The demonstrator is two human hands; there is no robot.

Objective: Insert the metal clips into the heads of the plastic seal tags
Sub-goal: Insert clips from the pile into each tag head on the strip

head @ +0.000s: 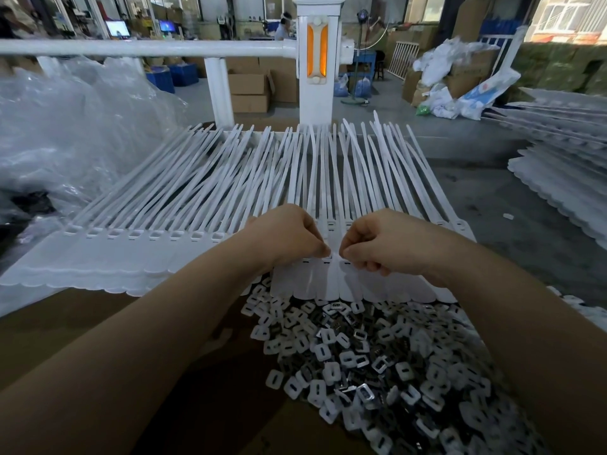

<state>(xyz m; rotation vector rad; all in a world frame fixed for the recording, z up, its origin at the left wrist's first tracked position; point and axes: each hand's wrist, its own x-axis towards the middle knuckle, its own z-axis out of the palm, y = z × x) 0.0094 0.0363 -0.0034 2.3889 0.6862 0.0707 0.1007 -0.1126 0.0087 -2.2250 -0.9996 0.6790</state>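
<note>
Loose metal clips [371, 362] lie heaped nearest — above them left hand [289, 234] and right hand [377, 243], fingertips pinched, seem to be seating clips into seal tags [305, 277] — next likely pressing home.

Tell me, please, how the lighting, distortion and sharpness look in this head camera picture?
Head view: wide-angle bend curves the white rail and darkens the corners; the pile of metal clips glints with glare and smears toward the bottom edge; the left hand and right hand over the seal tags are evenly lit and fairly sharp.
</note>
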